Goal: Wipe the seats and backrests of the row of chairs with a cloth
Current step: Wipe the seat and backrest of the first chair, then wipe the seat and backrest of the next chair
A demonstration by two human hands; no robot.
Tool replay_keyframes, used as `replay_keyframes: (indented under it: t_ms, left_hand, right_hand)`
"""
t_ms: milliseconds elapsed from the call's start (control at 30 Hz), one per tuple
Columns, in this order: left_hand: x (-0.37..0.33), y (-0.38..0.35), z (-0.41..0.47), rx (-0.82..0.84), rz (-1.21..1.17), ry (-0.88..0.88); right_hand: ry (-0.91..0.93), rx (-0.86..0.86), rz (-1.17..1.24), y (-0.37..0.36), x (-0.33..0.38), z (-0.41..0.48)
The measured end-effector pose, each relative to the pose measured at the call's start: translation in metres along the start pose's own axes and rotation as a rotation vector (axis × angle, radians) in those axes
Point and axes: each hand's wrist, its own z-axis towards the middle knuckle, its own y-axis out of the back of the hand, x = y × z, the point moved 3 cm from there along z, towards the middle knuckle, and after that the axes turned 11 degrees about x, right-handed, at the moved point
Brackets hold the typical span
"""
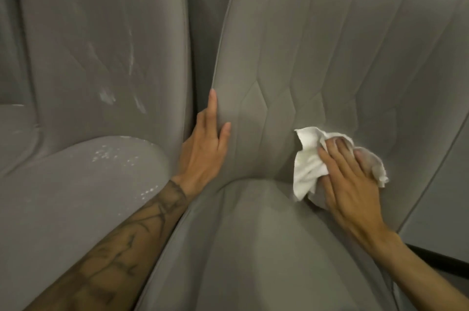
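Two grey upholstered chairs stand side by side. The right chair's stitched backrest [330,44] rises above its seat [241,247]. A crumpled white cloth [308,166] is pressed flat against the lower backrest under my right hand [350,178], fingers spread over it. My left hand [205,150] grips the left edge of that same backrest, thumb on the front face and fingers along the rim. The left chair's backrest [101,44] and seat [63,196] carry whitish smears and specks.
A dark gap [200,31] runs between the two backrests. At the right edge a grey surface [441,209] with a dark bar below it borders the right chair. Part of a further chair shows at the far left.
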Motion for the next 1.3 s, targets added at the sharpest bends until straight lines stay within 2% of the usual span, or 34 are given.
replay_keyframes:
  t_ms: [100, 200, 300, 433, 600, 667, 767, 833, 933, 1100, 1300]
  left_hand:
    - [0.005, 0.002, -0.031, 0.079, 0.067, 0.016]
    - [0.025, 0.015, -0.076, 0.170, 0.181, 0.052]
    - [0.056, 0.042, -0.128, 0.226, 0.288, 0.079]
    - [0.111, 0.101, -0.186, 0.249, 0.382, 0.163]
    - [0.187, 0.167, -0.244, 0.264, 0.441, 0.251]
    - [0.213, 0.180, -0.258, 0.262, 0.440, 0.263]
    - [0.245, 0.189, -0.269, 0.278, 0.405, 0.271]
    - [0.259, 0.189, -0.271, 0.292, 0.366, 0.279]
    - [0.272, 0.188, -0.265, 0.296, 0.314, 0.264]
    - [0.283, 0.197, -0.259, 0.303, 0.304, 0.158]
    - [0.285, 0.192, -0.258, 0.354, 0.341, 0.137]
  right_hand:
    - [0.076, 0.048, 0.305, -0.015, 0.046, -0.022]
    - [0.135, 0.052, 0.415, -0.029, 0.111, -0.036]
    - [0.097, 0.071, 0.609, -0.036, 0.177, -0.034]
    - [0.103, -0.013, 0.745, -0.027, 0.266, -0.029]
    - [0.082, -0.007, 0.693, -0.031, 0.365, -0.033]
    - [0.074, 0.131, 0.657, -0.049, 0.401, -0.037]
    - [0.109, 0.376, 0.357, -0.091, 0.444, -0.041]
    - [0.113, 0.438, 0.241, -0.109, 0.449, -0.039]
    - [0.079, 0.503, 0.212, -0.118, 0.430, -0.011]
    - [-0.122, 0.578, 0.220, -0.108, 0.418, 0.033]
    - [0.073, 0.549, 0.332, -0.106, 0.473, -0.031]
